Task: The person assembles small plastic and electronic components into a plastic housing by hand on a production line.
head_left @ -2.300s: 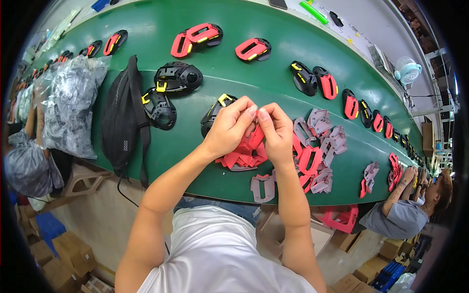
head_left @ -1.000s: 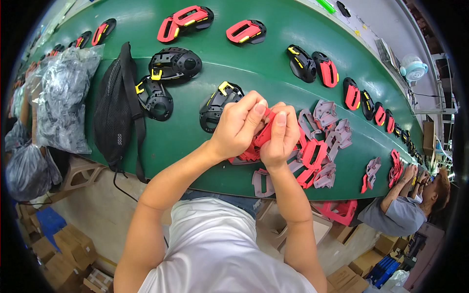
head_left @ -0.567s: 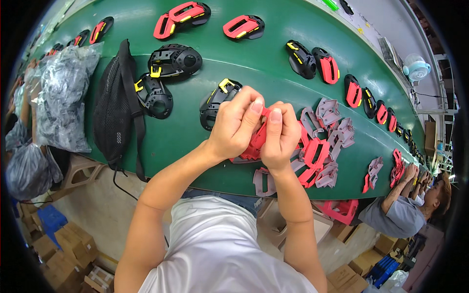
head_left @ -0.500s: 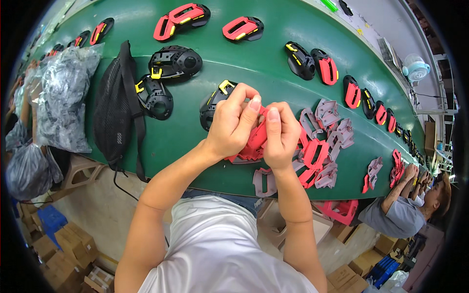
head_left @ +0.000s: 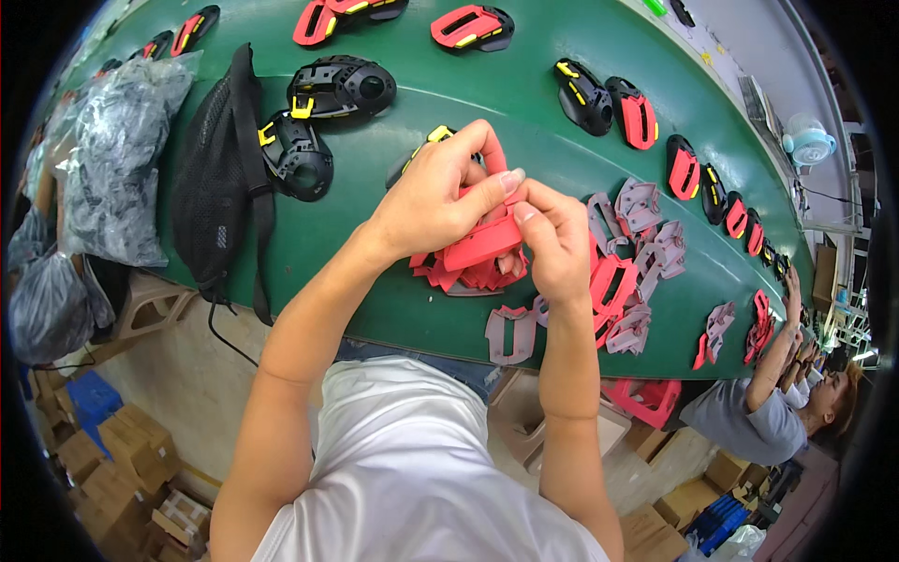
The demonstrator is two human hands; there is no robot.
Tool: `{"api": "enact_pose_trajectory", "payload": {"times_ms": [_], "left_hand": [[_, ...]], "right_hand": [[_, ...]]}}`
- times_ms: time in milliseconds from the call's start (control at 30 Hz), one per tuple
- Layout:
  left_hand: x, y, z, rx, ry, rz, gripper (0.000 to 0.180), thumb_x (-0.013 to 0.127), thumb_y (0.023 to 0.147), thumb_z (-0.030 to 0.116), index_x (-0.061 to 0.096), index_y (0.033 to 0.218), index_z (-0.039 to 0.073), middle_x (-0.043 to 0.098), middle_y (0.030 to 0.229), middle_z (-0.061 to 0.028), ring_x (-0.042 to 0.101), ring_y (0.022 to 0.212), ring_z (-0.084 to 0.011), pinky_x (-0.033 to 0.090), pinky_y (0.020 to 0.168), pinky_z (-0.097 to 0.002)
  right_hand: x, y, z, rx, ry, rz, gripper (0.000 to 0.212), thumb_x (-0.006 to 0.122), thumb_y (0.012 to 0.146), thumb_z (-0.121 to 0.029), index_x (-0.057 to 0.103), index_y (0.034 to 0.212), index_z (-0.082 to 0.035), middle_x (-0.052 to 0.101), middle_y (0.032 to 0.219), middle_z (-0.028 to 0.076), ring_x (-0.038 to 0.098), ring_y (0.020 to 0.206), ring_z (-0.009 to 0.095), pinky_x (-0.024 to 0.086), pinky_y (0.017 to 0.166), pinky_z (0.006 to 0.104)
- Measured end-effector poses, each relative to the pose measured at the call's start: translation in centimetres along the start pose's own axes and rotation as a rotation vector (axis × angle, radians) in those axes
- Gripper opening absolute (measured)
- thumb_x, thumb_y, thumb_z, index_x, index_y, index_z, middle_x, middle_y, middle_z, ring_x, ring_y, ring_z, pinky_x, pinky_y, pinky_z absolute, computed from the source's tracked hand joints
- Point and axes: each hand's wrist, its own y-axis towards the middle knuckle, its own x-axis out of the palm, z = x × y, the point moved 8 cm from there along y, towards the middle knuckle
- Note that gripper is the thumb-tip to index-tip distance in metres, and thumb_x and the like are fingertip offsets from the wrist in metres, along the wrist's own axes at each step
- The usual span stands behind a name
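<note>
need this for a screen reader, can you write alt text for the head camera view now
A person's left hand and right hand hold a red plastic part over a heap of red parts on a green table. Loose grey and red parts lie to the right, and rounded black shells, some topped with red, sit farther back.

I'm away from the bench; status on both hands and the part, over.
Left hand and right hand closed on red plastic part. Red pile underneath. Black bag left, apart from both.

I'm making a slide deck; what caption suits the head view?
Left grip and right grip hold a red part over a green table.
</note>
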Motion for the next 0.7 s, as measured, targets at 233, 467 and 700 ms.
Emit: {"api": "enact_pose_trajectory", "payload": {"times_ms": [233, 467, 700], "left_hand": [[-0.5, -0.2, 1.0, 0.084, 0.008, 0.05, 0.018, 0.059, 0.086, 0.009, 0.045, 0.079, 0.001, 0.057, 0.057, -0.0046, 0.048, 0.052, -0.0033, 0.034, 0.046, -0.0195], [-0.8, -0.1, 0.7, 0.078, 0.036, 0.05, 0.018, 0.061, 0.085, 0.007, 0.046, 0.077, 0.001, 0.057, 0.06, -0.0044, 0.052, 0.055, -0.0039, 0.037, 0.047, -0.019], [-1.2, -0.4, 1.4, 0.135, 0.035, 0.049, 0.019, 0.061, 0.084, 0.006, 0.045, 0.076, 0.0, 0.056, 0.06, -0.0038, 0.054, 0.056, -0.004, 0.037, 0.047, -0.0193]], "right_hand": [[0.6, -0.1, 0.0, 0.035, 0.056, 0.033, 0.017, 0.046, 0.087, -0.006, 0.056, 0.078, 0.003, 0.056, 0.057, 0.002, 0.052, 0.043, 0.005, 0.04, 0.04, 0.0183], [1.0, -0.3, 0.4, 0.007, 0.101, 0.045, 0.019, 0.044, 0.089, -0.007, 0.057, 0.082, 0.003, 0.057, 0.057, 0.002, 0.052, 0.044, 0.005, 0.041, 0.04, 0.0179], [1.5, -0.1, -0.4, -0.067, 0.047, 0.018, 0.021, 0.042, 0.09, -0.009, 0.058, 0.085, 0.003, 0.057, 0.057, 0.002, 0.05, 0.044, 0.005, 0.039, 0.04, 0.0175]]}}
